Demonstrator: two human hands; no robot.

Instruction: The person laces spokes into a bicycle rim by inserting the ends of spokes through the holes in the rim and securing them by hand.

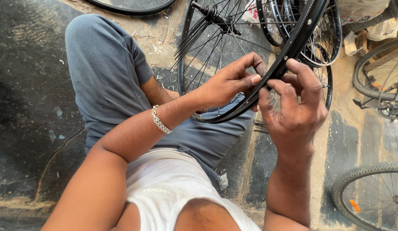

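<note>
Rim: a black bicycle wheel rim (293, 47) held on edge above the person's lap, slanting from the upper right down to the lower left, its lower arc passing between both hands.
Spokes: thin wires (194, 34) hang loose in a bunch from the hub (214, 16) at the top; they look unfastened at the rim end, though the far ends are hard to make out.
Left hand: the left hand (229, 81) pinches the rim's inner edge, thumb and forefinger closed at the rim; whether a small part sits between the fingertips I cannot tell. A metal chain bracelet (160, 120) sits on that wrist.
Right hand: the right hand (295, 107) curls half closed around the rim's outer side, fingertips resting on it.
Step in hand: judged from the loose spokes and the pinching grip, a spoke end is being worked at a rim hole.
What the move calls for: a steady rim from the right hand, and fine fingertip control from the left at one hole.
Lap: grey trousers (105, 72) under the wheel.
Around: a worn, dark-stained floor (32, 107), other wheels (319, 38) leaning behind, a tyred wheel (370, 192) at lower right.
</note>
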